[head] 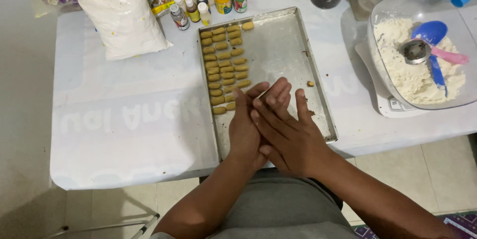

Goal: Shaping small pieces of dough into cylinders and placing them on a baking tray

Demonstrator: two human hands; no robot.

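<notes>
The left hand [244, 130] and right hand [288, 135] press flat together, palm on palm, over the metal baking tray [283, 45]; anything between them is hidden. Rows of small dough logs [223, 65] lie just beside the fingertips at eleven o'clock.

Two hands pressed together flat, palm against palm, over the near part of a metal baking tray [293, 35]. Left hand [246, 127] underneath, fingers stretched toward the dough rows; right hand [288, 137] laid across on top, fingers spread and pointing away and to the left. Whatever sits between the palms hidden. Tray rectangular, shallow, grey, slightly greasy, lying lengthwise on the white table. Small yellowish dough pieces [223, 65], short and oval, set in three neat columns along the tray's left side. One loose crumb of dough [310, 83] lying apart near the right rim.
</notes>
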